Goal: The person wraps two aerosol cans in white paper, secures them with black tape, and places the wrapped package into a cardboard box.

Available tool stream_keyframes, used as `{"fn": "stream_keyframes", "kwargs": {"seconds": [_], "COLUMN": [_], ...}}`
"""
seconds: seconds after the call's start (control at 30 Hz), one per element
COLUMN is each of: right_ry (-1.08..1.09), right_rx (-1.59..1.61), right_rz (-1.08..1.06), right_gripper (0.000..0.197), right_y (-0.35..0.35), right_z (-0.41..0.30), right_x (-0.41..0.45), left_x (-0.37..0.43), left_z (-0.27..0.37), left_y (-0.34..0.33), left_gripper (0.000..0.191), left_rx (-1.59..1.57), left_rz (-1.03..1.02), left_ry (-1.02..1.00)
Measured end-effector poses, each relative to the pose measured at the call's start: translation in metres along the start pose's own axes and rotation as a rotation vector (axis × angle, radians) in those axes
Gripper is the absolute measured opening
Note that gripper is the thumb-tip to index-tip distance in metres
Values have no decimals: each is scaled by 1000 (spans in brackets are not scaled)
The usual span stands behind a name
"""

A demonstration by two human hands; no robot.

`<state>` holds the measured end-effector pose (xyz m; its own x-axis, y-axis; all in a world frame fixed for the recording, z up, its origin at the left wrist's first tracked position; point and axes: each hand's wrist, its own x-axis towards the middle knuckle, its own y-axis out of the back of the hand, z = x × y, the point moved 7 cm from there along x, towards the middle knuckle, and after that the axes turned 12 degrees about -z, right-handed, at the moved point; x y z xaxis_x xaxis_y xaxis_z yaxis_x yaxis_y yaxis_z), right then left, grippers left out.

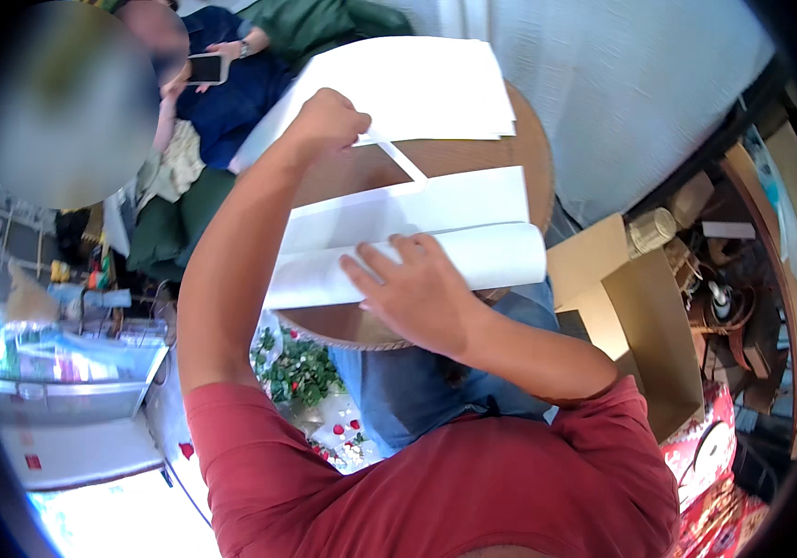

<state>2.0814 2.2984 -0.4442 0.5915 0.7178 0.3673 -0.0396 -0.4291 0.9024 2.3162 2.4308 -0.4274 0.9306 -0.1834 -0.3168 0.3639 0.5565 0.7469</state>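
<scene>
My left hand is closed round the end of a narrow white strip, which runs slanting down to the edge of a white sheet. The near part of this sheet is rolled into a wide tube. My right hand rests on the roll from above, palm down with its fingers spread. The sheet lies on a round brown wooden table. Beyond it, a stack of large white sheets covers the table's far part.
An open cardboard box stands right of the table. Artificial leaves and red flowers lie at lower left. Another person sits beyond the table, holding a phone. A pale curtain hangs at upper right.
</scene>
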Motion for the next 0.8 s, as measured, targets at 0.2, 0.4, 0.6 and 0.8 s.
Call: {"fn": "stream_keyframes", "kwargs": {"seconds": [0.2, 0.4, 0.6, 0.8], "right_ry": [-14, -10, -17, 4], "right_rx": [-71, -54, -62, -48], "right_rz": [-17, -42, -51, -41], "right_gripper": [57, 59, 59, 57], "right_y": [-2, -3, -4, -1], "right_z": [0, -2, -3, -8], "right_x": [-2, 0, 2, 2], "left_x": [-60, -160, -269, -386], "left_z": [-147, -273, -359, -380], "left_y": [118, 197, 270, 311], "left_gripper": [18, 17, 36, 43], "left_rx": [-331, -505, -159, 179], "left_rz": [377, 696, 1194, 1522], "left_ry": [215, 356, 592, 839]}}
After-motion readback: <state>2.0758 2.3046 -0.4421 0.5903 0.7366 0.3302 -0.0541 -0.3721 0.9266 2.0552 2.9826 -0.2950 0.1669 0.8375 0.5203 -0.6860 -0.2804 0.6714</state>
